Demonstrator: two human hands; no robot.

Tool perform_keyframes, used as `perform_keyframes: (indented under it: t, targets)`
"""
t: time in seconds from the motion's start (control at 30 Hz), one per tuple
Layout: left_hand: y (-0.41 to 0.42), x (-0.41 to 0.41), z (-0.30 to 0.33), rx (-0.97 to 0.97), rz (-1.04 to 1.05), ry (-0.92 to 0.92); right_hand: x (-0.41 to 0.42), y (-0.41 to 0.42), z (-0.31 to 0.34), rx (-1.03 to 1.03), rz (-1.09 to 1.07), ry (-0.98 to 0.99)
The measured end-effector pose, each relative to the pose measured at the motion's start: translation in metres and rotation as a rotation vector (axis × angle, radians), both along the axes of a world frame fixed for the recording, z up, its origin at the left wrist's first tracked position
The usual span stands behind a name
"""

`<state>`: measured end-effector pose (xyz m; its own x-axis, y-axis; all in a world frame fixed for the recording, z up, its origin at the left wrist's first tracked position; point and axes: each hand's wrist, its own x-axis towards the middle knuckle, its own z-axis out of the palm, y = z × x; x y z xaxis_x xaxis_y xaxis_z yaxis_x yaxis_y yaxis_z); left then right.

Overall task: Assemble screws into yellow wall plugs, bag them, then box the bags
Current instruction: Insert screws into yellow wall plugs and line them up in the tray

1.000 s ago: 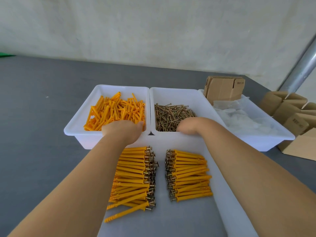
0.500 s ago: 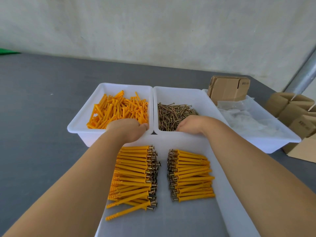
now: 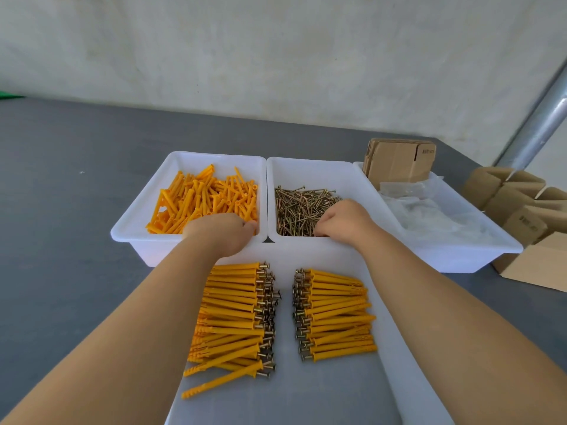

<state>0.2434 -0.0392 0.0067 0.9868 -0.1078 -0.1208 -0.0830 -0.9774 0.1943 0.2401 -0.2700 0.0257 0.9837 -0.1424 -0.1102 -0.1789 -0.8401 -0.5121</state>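
Grey table [image 3: 61, 210], perhaps plastered wall [image 3: 276, 56]

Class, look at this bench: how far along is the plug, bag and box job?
Done: two rows of assembled plugs and lie on the white tray. In hand: the left hand reaches into the loose plugs, the right hand into the screws; what either holds is hidden. Left: bagging and boxing; the clear bags lie in their bin, and the flat cartons are unfilled.

My left hand [image 3: 219, 233] hides its own fingers among the yellow plugs [image 3: 202, 197] — I can't tell if they grip one. My right hand [image 3: 343, 220] likewise covers its fingertips in the screws [image 3: 299, 207]. The white board [image 3: 322, 400] runs off the bottom edge.
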Motion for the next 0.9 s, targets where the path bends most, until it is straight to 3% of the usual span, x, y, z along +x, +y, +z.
perform_keyframes:
  t: [0.2, 0.4, 0.53, 0.8, 0.9]
  targets:
    - [0.002, -0.002, 0.004, 0.014, -0.021, 0.100, -0.005, -0.006, -0.007, 0.350, -0.112, -0.204]
    - [0.003, -0.006, -0.001, -0.217, 0.106, -0.237, -0.004, -0.009, -0.008, 0.443, -0.120, -0.259]
    - [0.006, -0.007, -0.001, -0.382, 0.191, -0.355, -0.005, -0.009, -0.011, 0.474, -0.158, -0.350]
    - [0.001, -0.014, 0.005, -0.530, 0.085, -0.368, -0.017, -0.002, 0.013, 0.731, -0.102, -0.293]
    - [-0.008, -0.023, 0.015, -0.671, 0.010, -0.434, -0.032, 0.010, 0.018, 0.807, -0.087, -0.400]
